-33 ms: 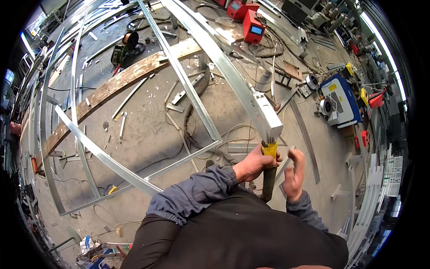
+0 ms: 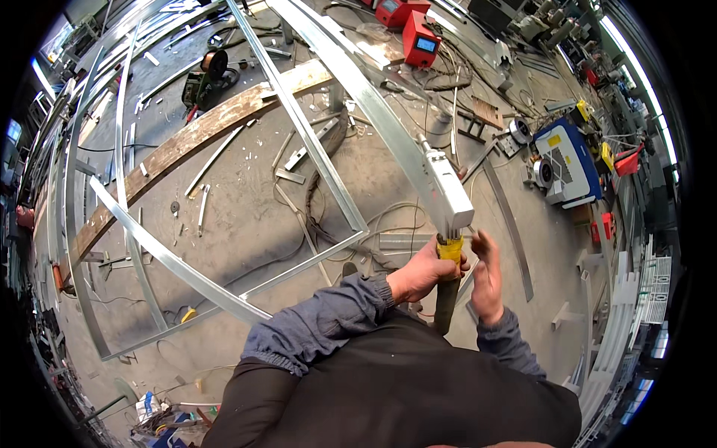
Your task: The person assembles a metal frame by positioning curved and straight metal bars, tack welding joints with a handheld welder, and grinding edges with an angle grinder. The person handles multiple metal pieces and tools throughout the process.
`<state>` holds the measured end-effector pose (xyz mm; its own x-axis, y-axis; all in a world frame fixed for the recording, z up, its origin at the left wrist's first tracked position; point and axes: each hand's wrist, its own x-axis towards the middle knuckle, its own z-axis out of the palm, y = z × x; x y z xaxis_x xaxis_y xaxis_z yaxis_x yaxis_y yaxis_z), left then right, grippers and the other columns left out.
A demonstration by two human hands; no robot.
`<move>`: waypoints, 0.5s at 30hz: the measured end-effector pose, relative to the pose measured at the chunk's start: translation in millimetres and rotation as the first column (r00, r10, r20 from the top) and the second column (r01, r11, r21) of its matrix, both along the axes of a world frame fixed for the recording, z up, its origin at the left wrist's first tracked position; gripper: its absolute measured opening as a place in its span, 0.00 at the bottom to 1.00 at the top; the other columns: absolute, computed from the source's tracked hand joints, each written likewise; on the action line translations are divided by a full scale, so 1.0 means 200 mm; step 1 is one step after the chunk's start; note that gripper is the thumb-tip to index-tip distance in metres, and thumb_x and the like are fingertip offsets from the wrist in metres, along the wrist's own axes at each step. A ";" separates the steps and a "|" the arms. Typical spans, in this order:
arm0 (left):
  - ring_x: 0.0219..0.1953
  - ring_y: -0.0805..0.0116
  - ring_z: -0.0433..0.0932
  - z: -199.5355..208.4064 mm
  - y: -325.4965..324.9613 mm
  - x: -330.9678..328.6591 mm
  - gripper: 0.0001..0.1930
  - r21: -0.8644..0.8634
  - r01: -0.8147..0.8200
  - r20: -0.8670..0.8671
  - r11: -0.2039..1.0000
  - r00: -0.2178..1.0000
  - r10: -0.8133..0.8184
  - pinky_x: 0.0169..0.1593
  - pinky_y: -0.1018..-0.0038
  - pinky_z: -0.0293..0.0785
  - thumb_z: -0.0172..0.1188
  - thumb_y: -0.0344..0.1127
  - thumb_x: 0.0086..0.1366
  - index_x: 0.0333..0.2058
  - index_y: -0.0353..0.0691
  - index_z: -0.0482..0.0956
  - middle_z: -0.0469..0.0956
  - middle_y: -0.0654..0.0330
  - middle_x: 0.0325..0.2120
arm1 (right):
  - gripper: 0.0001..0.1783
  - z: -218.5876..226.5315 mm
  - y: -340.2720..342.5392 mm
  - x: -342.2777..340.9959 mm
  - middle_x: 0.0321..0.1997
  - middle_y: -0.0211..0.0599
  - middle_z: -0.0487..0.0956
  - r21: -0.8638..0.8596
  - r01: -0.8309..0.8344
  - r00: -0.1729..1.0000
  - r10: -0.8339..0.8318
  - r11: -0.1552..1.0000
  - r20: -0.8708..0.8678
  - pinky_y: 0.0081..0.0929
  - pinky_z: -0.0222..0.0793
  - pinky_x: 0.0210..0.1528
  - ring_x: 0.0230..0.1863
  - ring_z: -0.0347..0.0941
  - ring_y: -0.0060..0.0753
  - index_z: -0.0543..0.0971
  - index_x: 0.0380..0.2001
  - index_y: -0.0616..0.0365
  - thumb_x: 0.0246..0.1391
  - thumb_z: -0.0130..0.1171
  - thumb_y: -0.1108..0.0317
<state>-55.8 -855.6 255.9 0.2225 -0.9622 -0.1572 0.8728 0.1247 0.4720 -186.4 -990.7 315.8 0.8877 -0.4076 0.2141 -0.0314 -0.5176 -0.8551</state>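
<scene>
From my end I have the left hand (image 2: 422, 275) clamped around the yellow band (image 2: 449, 249) on the grip of a handheld tool (image 2: 451, 196). I take the tool as my landmark: it points away from the body, with its pale boxy head uppermost and a dark sleeve (image 2: 445, 310) running down below the band.

What has just changed is the right hand (image 2: 488, 287). A moment ago its fingers were curled and it sat lower and farther out; now they reach up straighter, close in on the right of the tool, just below the head. I read them as apart, with nothing held, though I cannot tell whether a fingertip brushes the tool. The left hand's grip looks unchanged. For the work, I judge this leaves the tool borne by the left hand alone, with the right free beside it.

A wide silver bar (image 2: 373, 112) runs up and left from behind the tool's head; I can't tell if they touch. Left of the tool, a metal frame (image 2: 299, 266) spreads over the floor (image 2: 231, 201). Beyond the tool stands a red machine (image 2: 420, 41); to its right are a flat dark bar (image 2: 511, 231) and a blue and white machine (image 2: 556, 160).
</scene>
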 end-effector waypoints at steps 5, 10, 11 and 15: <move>0.52 0.70 0.77 0.03 0.04 0.03 0.37 0.027 0.058 0.224 0.998 0.973 -0.063 0.56 0.70 0.76 0.59 0.23 0.61 0.69 0.39 0.58 0.75 0.60 0.51 | 0.45 -0.14 -0.15 0.24 0.66 0.48 0.76 0.578 -0.336 0.889 0.453 0.743 -0.066 0.33 0.72 0.64 0.64 0.75 0.36 0.58 0.77 0.64 0.75 0.49 0.38; 0.51 0.65 0.77 0.00 0.17 0.21 0.36 0.211 0.157 0.604 0.965 0.755 -0.255 0.55 0.68 0.76 0.60 0.28 0.61 0.68 0.34 0.59 0.77 0.54 0.49 | 0.61 -0.21 -0.03 0.39 0.54 0.50 0.83 0.778 -0.166 0.927 0.364 0.606 -0.086 0.37 0.73 0.64 0.57 0.80 0.40 0.60 0.75 0.69 0.58 0.67 0.31; 0.49 0.53 0.82 -0.04 0.20 0.21 0.32 0.195 0.070 0.738 0.978 0.647 -0.193 0.54 0.61 0.78 0.61 0.33 0.61 0.63 0.31 0.64 0.81 0.45 0.45 | 0.60 -0.26 0.01 0.40 0.51 0.49 0.85 0.805 -0.161 0.938 0.341 0.571 -0.054 0.40 0.72 0.66 0.56 0.80 0.42 0.59 0.75 0.71 0.58 0.69 0.35; 0.43 0.36 0.83 -0.02 0.43 0.39 0.23 0.394 0.151 0.907 0.907 0.095 -0.410 0.49 0.49 0.80 0.63 0.39 0.60 0.49 0.29 0.76 0.84 0.38 0.39 | 0.46 -0.38 0.17 0.36 0.58 0.49 0.82 0.806 -0.189 0.944 0.331 0.561 -0.008 0.39 0.78 0.61 0.56 0.82 0.41 0.64 0.72 0.69 0.65 0.67 0.45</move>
